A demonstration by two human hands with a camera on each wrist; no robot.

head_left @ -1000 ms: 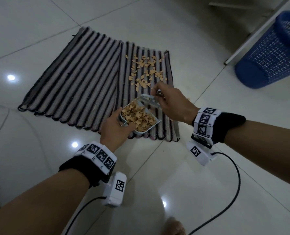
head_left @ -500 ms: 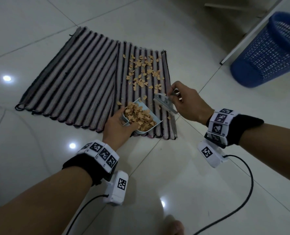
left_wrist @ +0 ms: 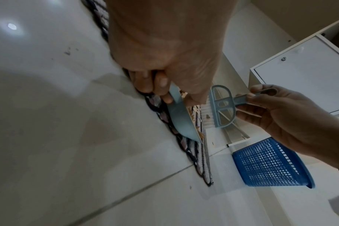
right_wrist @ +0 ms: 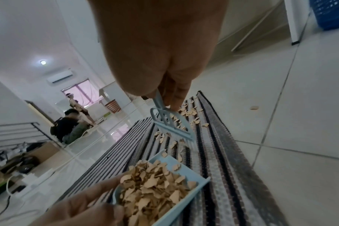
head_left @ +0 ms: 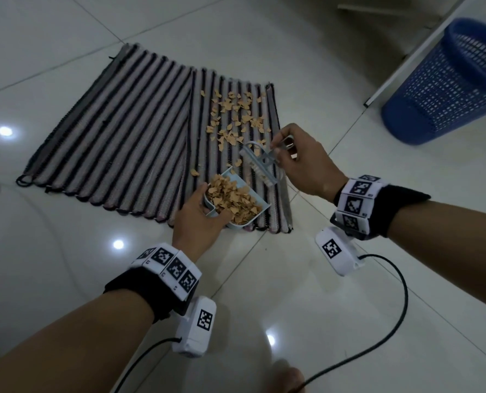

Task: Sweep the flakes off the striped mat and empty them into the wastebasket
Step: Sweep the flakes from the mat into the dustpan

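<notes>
L hand: my left hand (head_left: 199, 214) grips the handle end of the dustpan (head_left: 260, 201), thumb over the rim, fingers curled under.
R hand: my right hand (head_left: 304, 163) pinches the handle of the brush (head_left: 260, 163) btwn thumb & fingers; brush head up off the mat, bristles pointing down-left, just beyond the pan's open edge.
Dustpan: pale blue, heaped w/ tan flakes, sitting over the mat's near right corner; open edge faces the loose flakes.
Flakes: loose flakes (head_left: 236, 120) scattered on the right part of the mat, beyond the brush; a few single ones just beside the pan's mouth. One stray flake (right_wrist: 254, 108) on the tile, right of the mat.
Mat: striped mat (head_left: 116, 131) flat on the white tile floor (head_left: 349, 307), dark & pale stripes, left part bare.
Wastebasket: blue mesh wastebasket (head_left: 446, 89) upright, well apart from the mat, far right, next to a white cabinet (left_wrist: 300, 73).
Bkgd: right wrist view shows ppl (right_wrist: 71, 122) far off at the room's end; too small for detail.
</notes>
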